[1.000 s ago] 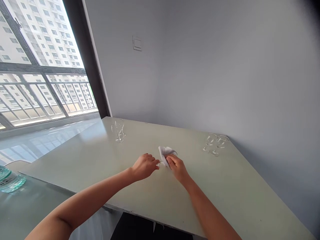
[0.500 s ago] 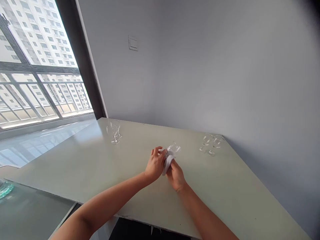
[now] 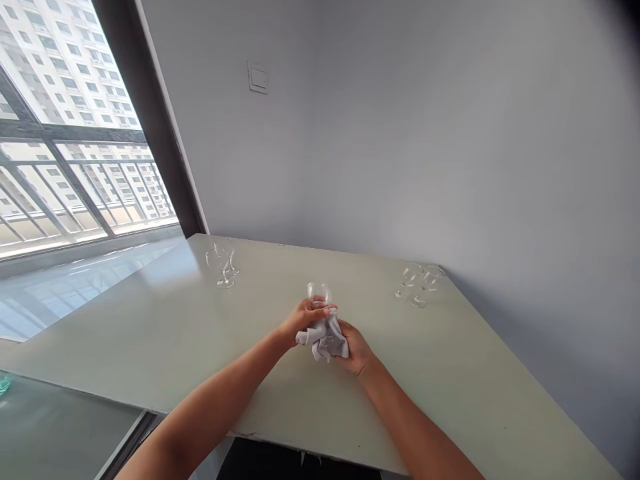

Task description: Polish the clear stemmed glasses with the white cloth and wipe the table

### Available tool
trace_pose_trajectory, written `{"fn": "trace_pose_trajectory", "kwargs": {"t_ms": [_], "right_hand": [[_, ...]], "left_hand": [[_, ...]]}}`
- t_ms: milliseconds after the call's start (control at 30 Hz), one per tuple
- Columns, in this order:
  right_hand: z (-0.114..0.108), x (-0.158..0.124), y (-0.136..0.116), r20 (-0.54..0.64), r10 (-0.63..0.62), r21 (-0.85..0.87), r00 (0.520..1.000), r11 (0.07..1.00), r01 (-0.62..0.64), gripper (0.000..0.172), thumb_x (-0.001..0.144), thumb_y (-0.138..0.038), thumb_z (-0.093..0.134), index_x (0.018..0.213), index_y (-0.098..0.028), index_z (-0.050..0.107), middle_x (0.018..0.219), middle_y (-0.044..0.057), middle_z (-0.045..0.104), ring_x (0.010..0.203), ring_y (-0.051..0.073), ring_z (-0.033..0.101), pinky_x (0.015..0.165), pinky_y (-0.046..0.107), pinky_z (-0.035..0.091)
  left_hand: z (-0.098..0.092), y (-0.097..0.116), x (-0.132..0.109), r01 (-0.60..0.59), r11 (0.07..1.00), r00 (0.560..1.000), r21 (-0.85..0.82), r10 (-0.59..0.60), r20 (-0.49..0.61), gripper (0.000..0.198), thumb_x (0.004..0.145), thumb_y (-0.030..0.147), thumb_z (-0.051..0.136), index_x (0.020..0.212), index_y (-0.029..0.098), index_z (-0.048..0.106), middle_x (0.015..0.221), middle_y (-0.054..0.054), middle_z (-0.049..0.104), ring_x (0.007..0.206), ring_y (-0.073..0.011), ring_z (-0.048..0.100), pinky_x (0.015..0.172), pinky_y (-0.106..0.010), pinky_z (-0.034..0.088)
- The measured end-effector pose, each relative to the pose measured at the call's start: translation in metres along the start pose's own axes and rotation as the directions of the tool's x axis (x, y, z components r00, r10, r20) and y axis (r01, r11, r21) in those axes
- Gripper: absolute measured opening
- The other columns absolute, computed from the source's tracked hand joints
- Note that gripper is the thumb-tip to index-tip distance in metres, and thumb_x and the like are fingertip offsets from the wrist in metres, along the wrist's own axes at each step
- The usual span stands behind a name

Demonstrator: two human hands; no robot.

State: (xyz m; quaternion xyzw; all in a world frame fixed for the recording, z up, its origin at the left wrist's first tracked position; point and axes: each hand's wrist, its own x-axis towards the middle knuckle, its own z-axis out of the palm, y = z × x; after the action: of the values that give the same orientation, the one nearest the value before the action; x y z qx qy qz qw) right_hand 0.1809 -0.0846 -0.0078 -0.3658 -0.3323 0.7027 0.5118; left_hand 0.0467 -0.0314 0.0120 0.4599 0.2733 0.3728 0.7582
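Note:
Over the middle of the table, my left hand [image 3: 306,317] is closed round a clear stemmed glass [image 3: 319,291], whose bowl points up and away from me. A crumpled white cloth [image 3: 330,339] wraps the lower part of the glass, so the stem and foot are hidden. My right hand [image 3: 354,348] grips the cloth from the right side, its fingers partly covered by the folds. Both hands are close together, the cloth between them.
Two stemmed glasses [image 3: 223,263] stand at the table's far left corner. Two more glasses [image 3: 420,285] are near the right-hand wall. A lower glass surface [image 3: 65,420] adjoins the pale table [image 3: 240,373] at left, with a greenish glass item [image 3: 4,385] on it.
The glass has gone from tilting right to nearly upright, and my left hand now holds its bowl. The cloth has spread open lower down round its base. The view has shifted slightly.

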Motion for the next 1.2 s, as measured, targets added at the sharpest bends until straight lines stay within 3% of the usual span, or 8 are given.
{"fn": "trace_pose_trajectory", "kwargs": {"t_ms": [100,367,600,833,933,1000,1100,1200], "right_hand": [[-0.002,0.0,-0.002,-0.062,0.071,0.125,0.996,0.99,-0.063,0.026,0.07,-0.042,0.064,0.082,-0.019,0.061,0.075,0.002,0.062,0.064,0.016,0.058,0.05,0.029,0.047],[0.011,-0.002,0.01,-0.153,-0.267,-0.134,0.952,0.96,0.247,0.033,0.073,-0.043,0.062,0.097,-0.021,0.06,0.097,0.005,0.062,0.084,0.018,0.057,0.065,0.03,0.05],[0.009,0.002,0.012,-0.129,-0.057,0.071,0.99,0.995,0.066,0.034,0.068,-0.046,0.064,0.086,-0.017,0.06,0.076,0.003,0.063,0.062,0.015,0.06,0.053,0.027,0.047],[0.007,0.002,0.024,-0.113,-0.008,-0.281,0.994,0.959,-0.024,0.031,0.066,-0.046,0.063,0.06,-0.018,0.052,0.043,-0.005,0.048,0.038,0.009,0.042,0.038,0.021,0.025],[0.002,-0.001,0.016,-0.009,-0.096,-0.601,0.995,0.796,0.071,0.028,0.068,-0.045,0.063,0.062,-0.018,0.058,0.053,-0.002,0.054,0.045,0.01,0.045,0.044,0.023,0.029],[0.0,-0.003,0.003,-0.012,-0.316,-0.786,0.949,0.589,0.186,0.025,0.071,-0.045,0.061,0.07,-0.02,0.061,0.065,-0.001,0.056,0.052,0.011,0.046,0.05,0.025,0.033],[0.004,-0.001,-0.017,0.008,-0.605,-0.908,0.796,0.329,0.259,0.02,0.075,-0.042,0.058,0.081,-0.022,0.061,0.071,0.0,0.054,0.055,0.012,0.044,0.056,0.026,0.035],[0.017,0.007,-0.024,0.184,-0.58,-0.956,0.793,0.08,0.281,0.011,0.076,-0.03,0.057,0.082,-0.023,0.062,0.07,0.0,0.053,0.06,0.013,0.045,0.058,0.024,0.033]], "left_hand": [[-0.011,-0.001,0.001,-0.035,0.999,0.993,0.028,0.038,-0.112,0.05,0.06,0.031,0.073,0.1,0.015,0.047,0.099,-0.009,0.062,0.073,-0.0127,0.06,0.065,-0.025,0.046],[-0.005,-0.014,-0.003,-0.19,0.96,0.861,0.207,0.264,-0.434,0.051,0.064,0.037,0.068,0.102,0.019,0.039,0.079,0.001,0.059,0.05,-0.0052,0.05,0.056,-0.024,0.045],[0.011,-0.02,-0.014,-0.308,0.782,0.742,0.542,0.554,-0.378,0.051,0.068,0.033,0.064,0.108,0.023,0.033,0.081,0.001,0.059,0.067,-0.0107,0.058,0.059,-0.023,0.047],[-0.009,0.002,-0.013,-0.425,0.648,0.564,0.632,0.736,-0.375,0.05,0.072,0.032,0.061,0.109,0.022,0.028,0.086,-0.002,0.06,0.074,-0.0119,0.059,0.068,-0.027,0.048],[-0.018,0.012,-0.014,-0.436,0.624,0.494,0.648,0.768,-0.408,0.05,0.073,0.032,0.06,0.109,0.023,0.027,0.087,-0.002,0.059,0.079,-0.0126,0.06,0.07,-0.028,0.048],[-0.02,0.013,-0.014,-0.424,0.621,0.494,0.659,0.769,-0.407,0.049,0.074,0.032,0.059,0.11,0.024,0.027,0.087,-0.002,0.06,0.079,-0.0124,0.06,0.07,-0.028,0.048],[-0.015,0.004,-0.014,-0.411,0.614,0.561,0.674,0.753,-0.345,0.046,0.075,0.031,0.058,0.109,0.023,0.028,0.087,-0.001,0.06,0.075,-0.0112,0.06,0.07,-0.028,0.047],[-0.006,-0.012,-0.015,-0.395,0.612,0.647,0.685,0.715,-0.265,0.048,0.074,0.03,0.059,0.111,0.023,0.028,0.09,-0.003,0.06,0.081,-0.0133,0.06,0.072,-0.03,0.047]]}}
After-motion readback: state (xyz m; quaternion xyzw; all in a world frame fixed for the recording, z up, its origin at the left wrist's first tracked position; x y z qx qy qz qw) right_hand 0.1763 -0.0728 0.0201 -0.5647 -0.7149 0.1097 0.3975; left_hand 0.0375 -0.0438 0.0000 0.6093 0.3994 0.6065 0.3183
